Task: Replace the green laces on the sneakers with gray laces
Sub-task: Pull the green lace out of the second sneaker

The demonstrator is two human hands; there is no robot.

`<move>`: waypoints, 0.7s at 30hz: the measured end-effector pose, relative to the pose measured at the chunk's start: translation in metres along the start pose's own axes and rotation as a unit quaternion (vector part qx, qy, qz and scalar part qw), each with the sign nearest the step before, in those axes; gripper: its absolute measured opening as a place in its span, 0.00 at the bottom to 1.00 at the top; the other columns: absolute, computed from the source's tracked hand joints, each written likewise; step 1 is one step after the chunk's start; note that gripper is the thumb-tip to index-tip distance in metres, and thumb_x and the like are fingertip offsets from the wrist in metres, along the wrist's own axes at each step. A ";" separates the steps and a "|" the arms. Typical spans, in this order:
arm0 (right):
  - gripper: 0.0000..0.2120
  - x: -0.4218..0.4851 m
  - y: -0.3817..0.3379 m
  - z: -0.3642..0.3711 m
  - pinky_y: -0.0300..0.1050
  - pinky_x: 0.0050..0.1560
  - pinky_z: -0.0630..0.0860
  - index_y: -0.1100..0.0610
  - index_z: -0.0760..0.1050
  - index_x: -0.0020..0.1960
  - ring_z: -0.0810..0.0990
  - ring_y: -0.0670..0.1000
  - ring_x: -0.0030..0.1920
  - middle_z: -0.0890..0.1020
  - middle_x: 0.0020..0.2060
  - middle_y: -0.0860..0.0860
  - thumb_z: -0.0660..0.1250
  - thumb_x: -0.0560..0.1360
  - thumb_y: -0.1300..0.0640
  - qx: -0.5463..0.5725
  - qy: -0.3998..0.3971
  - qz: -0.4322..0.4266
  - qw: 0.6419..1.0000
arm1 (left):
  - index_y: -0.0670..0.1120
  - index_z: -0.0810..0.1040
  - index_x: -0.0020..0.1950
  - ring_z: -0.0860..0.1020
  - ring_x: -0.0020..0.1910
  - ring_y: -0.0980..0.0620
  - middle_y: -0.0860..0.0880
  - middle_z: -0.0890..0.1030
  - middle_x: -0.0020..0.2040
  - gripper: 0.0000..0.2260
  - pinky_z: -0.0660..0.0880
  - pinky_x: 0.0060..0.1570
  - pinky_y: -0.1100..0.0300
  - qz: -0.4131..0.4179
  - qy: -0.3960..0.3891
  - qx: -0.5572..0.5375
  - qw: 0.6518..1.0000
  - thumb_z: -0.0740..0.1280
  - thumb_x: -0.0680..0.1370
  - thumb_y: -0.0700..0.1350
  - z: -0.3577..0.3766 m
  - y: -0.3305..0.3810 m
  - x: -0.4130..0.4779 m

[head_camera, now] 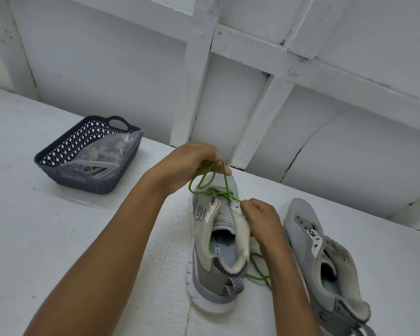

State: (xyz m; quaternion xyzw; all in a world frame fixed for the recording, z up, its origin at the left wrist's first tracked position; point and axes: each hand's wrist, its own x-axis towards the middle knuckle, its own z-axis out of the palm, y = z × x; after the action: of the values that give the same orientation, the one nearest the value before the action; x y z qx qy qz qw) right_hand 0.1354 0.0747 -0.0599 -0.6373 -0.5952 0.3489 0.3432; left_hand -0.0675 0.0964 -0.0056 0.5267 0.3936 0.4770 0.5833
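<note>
At 6 o'clock, left grip (192, 163) and right grip (260, 217) pinch the green lace (218, 191), nearly out of one sneaker (207, 263); 4 o'clock sneaker (301, 229) is bare, no gray in yet.

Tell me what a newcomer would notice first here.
The bright green lace stands out, gripped by the left hand above the toe of the centre sneaker and pinched by the right hand at its eyelets. A second sneaker lies to the right, unlaced. A dark basket holding a clear bag sits at the left.
</note>
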 end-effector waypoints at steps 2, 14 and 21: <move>0.19 0.000 0.000 -0.001 0.43 0.32 0.58 0.52 0.59 0.31 0.60 0.43 0.26 0.62 0.22 0.44 0.64 0.76 0.58 -0.005 0.001 0.002 1.000 | 0.39 0.74 0.40 0.83 0.42 0.39 0.39 0.80 0.37 0.09 0.79 0.52 0.52 0.006 -0.022 -0.065 0.998 0.58 0.79 0.37 0.001 0.003 -0.001; 0.18 0.001 0.000 -0.001 0.45 0.34 0.57 0.52 0.59 0.32 0.58 0.44 0.28 0.61 0.25 0.45 0.64 0.75 0.56 -0.025 -0.001 -0.008 1.000 | 0.51 0.81 0.45 0.74 0.41 0.57 0.59 0.76 0.40 0.03 0.69 0.37 0.62 -0.066 -0.049 0.501 0.862 0.69 0.75 0.49 0.015 -0.018 0.008; 0.19 0.002 0.003 -0.002 0.44 0.36 0.59 0.51 0.58 0.31 0.59 0.44 0.28 0.61 0.24 0.44 0.64 0.75 0.57 -0.008 -0.008 -0.009 1.000 | 0.45 0.82 0.44 0.77 0.40 0.52 0.50 0.82 0.42 0.05 0.72 0.41 0.60 -0.105 -0.045 0.505 0.855 0.69 0.76 0.46 0.008 -0.018 0.008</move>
State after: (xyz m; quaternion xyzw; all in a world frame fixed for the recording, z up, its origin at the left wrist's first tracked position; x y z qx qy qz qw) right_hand 0.1385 0.0762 -0.0614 -0.6324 -0.6061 0.3458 0.3363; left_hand -0.0559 0.1023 -0.0219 0.7254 0.6068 0.1244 0.3003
